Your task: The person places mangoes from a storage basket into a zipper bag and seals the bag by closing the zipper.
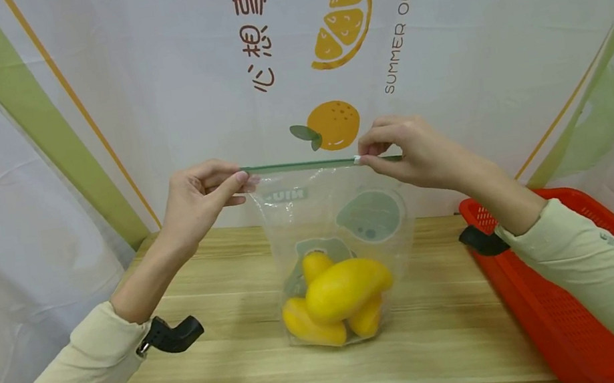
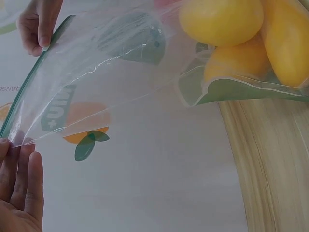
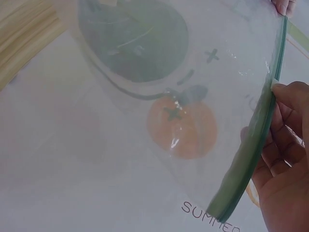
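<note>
A clear zip bag [image 1: 311, 218] with green prints stands upright on the table, several yellow mangoes [image 1: 347, 288] piled in its bottom. Its green zip strip [image 1: 302, 165] runs nearly level between both hands. At the strip's left end, my left hand [image 1: 200, 192] pinches the bag's corner between thumb and fingers. My right hand [image 1: 412, 150] pinches the small white slider [image 3: 274, 83] on the strip, some way in from the right end. In the right wrist view, part of the strip extends beyond the slider, below the right thumb. The mangoes [image 2: 222, 21] also show through the plastic in the left wrist view.
A red perforated basket [image 1: 511, 279] stands at the right of the wooden table [image 1: 221, 368], partly behind the right forearm. White curtains with orange prints [image 1: 189, 69] hang behind and at both sides. Black wrist mounts [image 1: 172, 334] sit on both sleeves.
</note>
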A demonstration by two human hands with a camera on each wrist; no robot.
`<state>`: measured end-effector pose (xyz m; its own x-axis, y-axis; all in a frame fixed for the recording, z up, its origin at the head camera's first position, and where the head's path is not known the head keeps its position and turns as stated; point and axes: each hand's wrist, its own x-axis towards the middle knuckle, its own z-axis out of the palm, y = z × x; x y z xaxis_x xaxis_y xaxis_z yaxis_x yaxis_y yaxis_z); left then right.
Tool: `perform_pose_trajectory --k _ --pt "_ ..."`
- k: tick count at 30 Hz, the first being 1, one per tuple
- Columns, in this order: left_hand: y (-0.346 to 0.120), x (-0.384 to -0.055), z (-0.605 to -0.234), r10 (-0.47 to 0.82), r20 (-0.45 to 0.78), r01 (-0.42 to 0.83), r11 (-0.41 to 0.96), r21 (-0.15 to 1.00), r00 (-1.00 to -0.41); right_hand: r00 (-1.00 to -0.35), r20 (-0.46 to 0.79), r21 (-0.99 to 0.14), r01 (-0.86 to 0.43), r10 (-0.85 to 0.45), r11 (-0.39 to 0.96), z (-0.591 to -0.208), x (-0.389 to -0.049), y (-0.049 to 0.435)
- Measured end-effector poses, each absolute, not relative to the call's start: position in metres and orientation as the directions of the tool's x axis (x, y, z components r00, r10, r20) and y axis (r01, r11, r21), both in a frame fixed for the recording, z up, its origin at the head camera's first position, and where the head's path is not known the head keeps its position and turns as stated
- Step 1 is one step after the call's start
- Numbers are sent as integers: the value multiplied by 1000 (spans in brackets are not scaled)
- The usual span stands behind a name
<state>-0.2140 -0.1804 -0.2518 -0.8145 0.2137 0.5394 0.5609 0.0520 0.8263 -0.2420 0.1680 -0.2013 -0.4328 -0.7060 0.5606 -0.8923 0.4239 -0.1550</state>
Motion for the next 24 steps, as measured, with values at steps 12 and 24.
perform_pose_trajectory --k 12,24 --pt "-181 -213 -252 211 534 555 49 831 -819 -436 569 -157 -890 -698 428 -203 -244 175" --pt "-183 -214 -254 212 533 552 40 833 -819 -434 571 -153 -890 -697 429 -205 -245 181"
